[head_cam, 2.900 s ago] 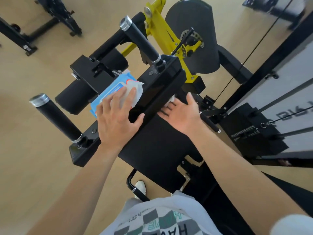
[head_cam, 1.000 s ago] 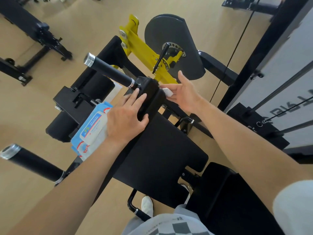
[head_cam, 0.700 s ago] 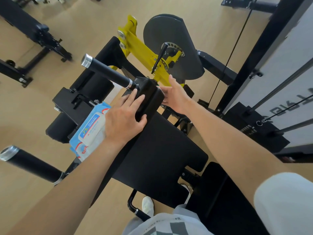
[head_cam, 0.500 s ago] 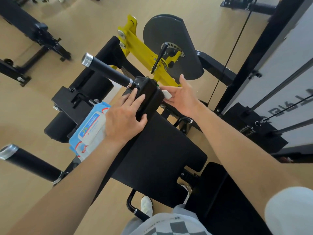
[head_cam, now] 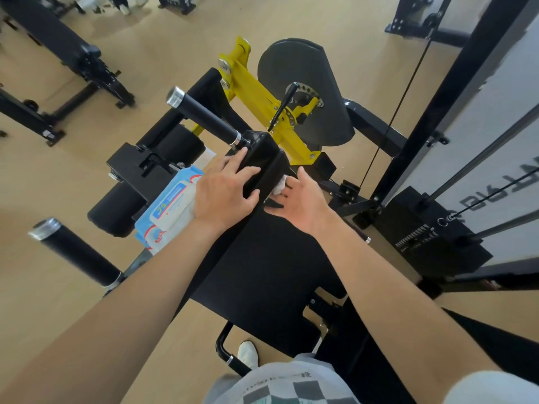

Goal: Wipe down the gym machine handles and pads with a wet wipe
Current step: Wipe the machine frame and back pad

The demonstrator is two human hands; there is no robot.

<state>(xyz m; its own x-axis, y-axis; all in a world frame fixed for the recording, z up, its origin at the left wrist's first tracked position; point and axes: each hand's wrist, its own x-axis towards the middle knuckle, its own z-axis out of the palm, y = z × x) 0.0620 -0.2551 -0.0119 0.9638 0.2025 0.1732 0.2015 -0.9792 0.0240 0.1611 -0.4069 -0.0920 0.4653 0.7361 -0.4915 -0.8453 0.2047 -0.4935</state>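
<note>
Wipe pressed against the right face of the machine's black crossbar.
Right hand, fingers nearly straight, pushes it onto the crossbar just above the pad; left hand lies flat over the crossbar's top, holding nothing, beside the blue pack.

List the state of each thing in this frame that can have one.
left hand, flat on the black bar, fingers straight.
right hand, pressing the wipe against the bar's side.
wipe, crumpled, pinned against the bar.
pack of wipes, lying partly under the left wrist.
far handle, no hand on it.
near handle, no hand on it.
</note>
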